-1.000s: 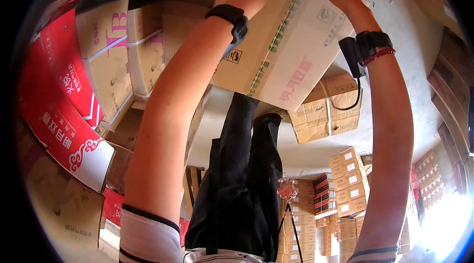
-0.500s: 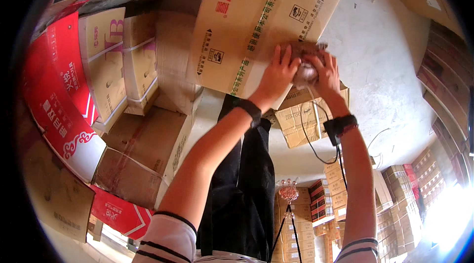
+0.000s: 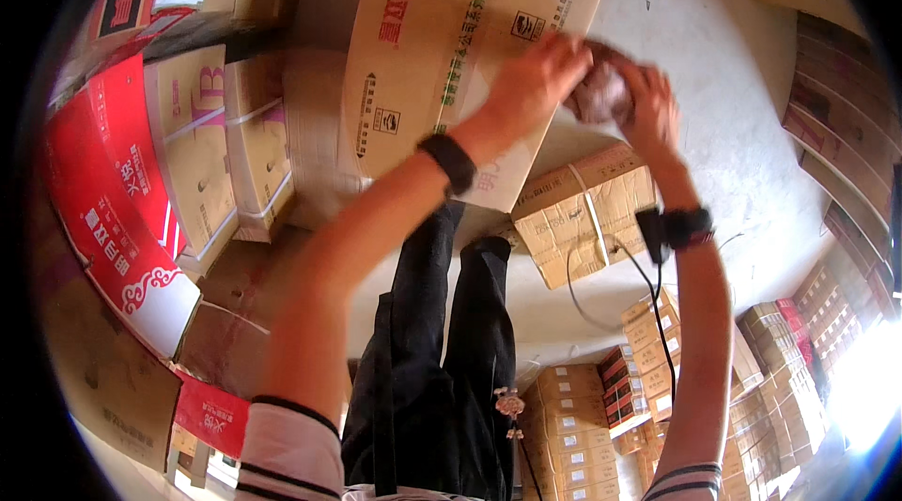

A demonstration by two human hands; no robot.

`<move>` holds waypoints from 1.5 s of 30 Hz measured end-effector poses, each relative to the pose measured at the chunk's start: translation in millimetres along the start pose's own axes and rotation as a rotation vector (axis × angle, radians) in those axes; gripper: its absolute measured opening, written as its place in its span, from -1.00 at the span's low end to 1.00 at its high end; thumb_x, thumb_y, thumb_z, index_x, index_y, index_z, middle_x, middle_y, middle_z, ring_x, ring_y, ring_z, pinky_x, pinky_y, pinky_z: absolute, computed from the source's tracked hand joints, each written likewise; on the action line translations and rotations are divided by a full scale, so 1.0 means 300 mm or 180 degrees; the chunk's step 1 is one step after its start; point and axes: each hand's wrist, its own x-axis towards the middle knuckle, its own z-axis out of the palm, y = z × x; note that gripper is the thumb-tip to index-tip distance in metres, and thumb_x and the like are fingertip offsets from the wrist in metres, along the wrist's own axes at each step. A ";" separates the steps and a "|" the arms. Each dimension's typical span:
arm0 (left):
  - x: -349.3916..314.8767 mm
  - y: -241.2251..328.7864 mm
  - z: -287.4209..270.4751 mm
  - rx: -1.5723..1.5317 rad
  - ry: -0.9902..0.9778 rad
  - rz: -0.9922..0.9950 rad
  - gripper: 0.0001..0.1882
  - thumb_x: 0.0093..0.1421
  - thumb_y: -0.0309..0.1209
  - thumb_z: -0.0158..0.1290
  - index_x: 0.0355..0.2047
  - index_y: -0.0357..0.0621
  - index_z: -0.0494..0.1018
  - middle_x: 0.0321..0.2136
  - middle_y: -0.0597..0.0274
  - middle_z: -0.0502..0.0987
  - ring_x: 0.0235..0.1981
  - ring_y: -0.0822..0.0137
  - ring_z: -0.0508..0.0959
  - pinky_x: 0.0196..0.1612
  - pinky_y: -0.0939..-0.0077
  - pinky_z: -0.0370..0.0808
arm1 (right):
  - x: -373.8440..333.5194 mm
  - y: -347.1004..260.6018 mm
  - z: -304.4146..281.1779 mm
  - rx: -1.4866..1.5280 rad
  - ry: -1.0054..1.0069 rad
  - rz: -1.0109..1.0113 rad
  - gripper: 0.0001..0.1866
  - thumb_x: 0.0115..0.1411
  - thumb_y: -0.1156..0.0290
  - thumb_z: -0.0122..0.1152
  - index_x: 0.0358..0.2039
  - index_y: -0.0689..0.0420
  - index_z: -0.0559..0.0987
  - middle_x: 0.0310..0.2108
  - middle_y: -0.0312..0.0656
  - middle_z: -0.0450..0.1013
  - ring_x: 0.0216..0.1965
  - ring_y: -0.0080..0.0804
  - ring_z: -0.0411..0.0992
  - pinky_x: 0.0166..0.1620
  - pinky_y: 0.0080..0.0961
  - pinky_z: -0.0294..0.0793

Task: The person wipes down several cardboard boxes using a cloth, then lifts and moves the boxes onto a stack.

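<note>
Both hands are raised at the right edge of a large brown cardboard box (image 3: 423, 50) sealed with printed tape. Between them is a crumpled brown and pale bundle (image 3: 601, 92), which looks like a rag. My left hand (image 3: 540, 78), blurred by motion, grips its left side with bent fingers. On the other side, my right hand (image 3: 655, 111) has its fingers curled round the bundle. Dark bands circle both wrists, and a cable (image 3: 648, 280) hangs from the right one.
A smaller strapped carton (image 3: 587, 210) sits on the floor below my hands. Red and brown cartons (image 3: 193, 134) crowd the left side. More stacks (image 3: 568, 430) stand at lower right, and the pale grey floor (image 3: 733, 78) extends to the right.
My hands and the bundle have moved up and slightly right, away from the large box's edge. The whole view has shifted, so the boxes sit farther left, and more of the small carton shows.
</note>
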 end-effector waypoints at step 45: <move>-0.097 -0.379 -0.200 -0.1609 -0.0846 -0.2591 -0.42 -0.11 -0.33 0.09 -0.04 -0.23 0.23 -0.21 -0.02 0.45 -0.15 0.09 0.44 -0.12 0.30 0.37 | 0.255 -0.148 0.091 0.2639 -0.0589 0.1429 -0.33 -0.09 0.17 0.27 0.04 0.03 0.26 -0.21 -0.06 0.43 -0.20 -0.28 0.42 -0.15 -0.39 0.40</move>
